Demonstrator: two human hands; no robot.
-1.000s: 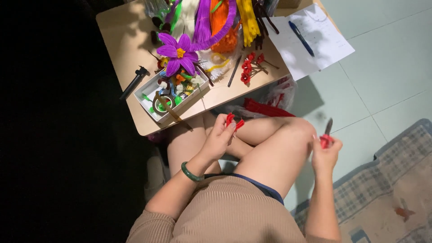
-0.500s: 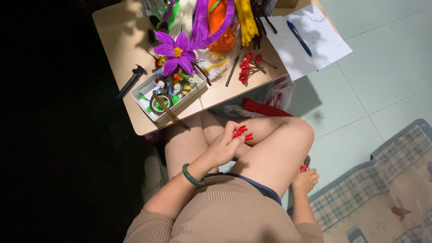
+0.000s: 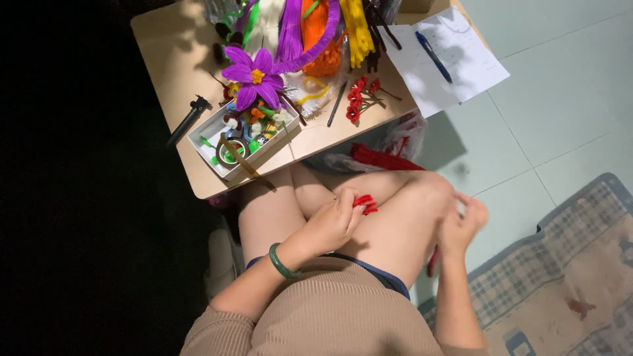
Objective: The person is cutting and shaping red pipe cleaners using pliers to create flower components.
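A pale tiled floor (image 3: 567,99) fills the right side, with a checked rug (image 3: 567,264) over its lower right corner. A small tan tabletop (image 3: 171,59) stands at the top, just beyond the person's crossed legs.

On the tabletop's right edge a white sheet of paper (image 3: 455,66) overhangs, with a blue pen (image 3: 434,57) lying across it. Along the far edge lies a heap of pipe cleaners (image 3: 310,33) in white, purple, orange and yellow. Just in front of the heap sits a large purple flower (image 3: 254,80) with a yellow centre. At the near left corner is a white tray (image 3: 210,130) filled with small coloured bits and a roll of tape. A black tool (image 3: 188,120) lies by the left edge beside the tray. Near the middle of the near edge rests a cluster of small red flowers (image 3: 359,99) on dark stems.

Below the tabletop, the left hand (image 3: 333,221) rests on the lap, wearing a green bangle (image 3: 282,262) at the wrist, its fingers closed around a small bunch of red pipe-cleaner pieces (image 3: 364,202). The right hand (image 3: 465,221) hangs beside the raised knee, blurred, so I cannot tell whether it grips anything; a red strip (image 3: 432,260) shows just below it, against the leg.
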